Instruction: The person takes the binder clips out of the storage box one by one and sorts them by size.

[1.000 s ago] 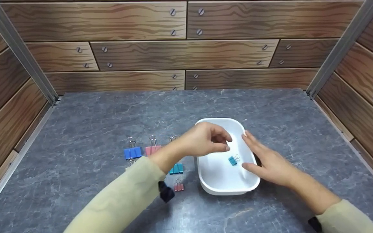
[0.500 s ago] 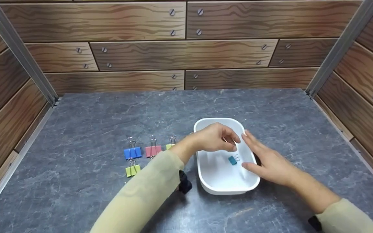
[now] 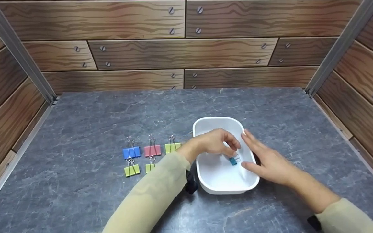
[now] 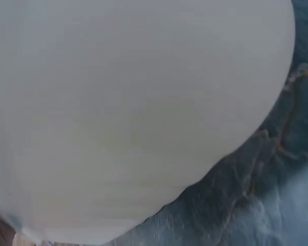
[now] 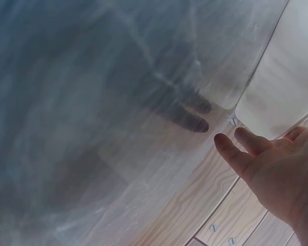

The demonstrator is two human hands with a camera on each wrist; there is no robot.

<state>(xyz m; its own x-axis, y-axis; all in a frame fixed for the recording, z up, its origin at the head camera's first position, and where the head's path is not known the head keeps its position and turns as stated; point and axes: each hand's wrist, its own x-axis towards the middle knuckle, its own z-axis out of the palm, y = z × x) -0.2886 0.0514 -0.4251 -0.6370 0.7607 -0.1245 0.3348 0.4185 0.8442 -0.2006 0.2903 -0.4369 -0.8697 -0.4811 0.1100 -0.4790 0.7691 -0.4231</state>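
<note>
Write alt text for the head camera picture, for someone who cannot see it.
A person's left hand reaches into a white tray toward a teal binder clip, while the right hand rests open at the tray's right rim. Five more clips, blue, pink and yellow-green, lie on the grey table to the left.

Open tabletop behind tray; clips leftward.

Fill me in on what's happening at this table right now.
A person is working over a white tray on a grey tabletop. The left hand reaches into the tray with curled fingers at a teal binder clip; whether it grips the clip cannot be told. The right hand rests open against the tray's right rim. Left of the tray lie a blue clip, a pink clip and three green clips.
</note>
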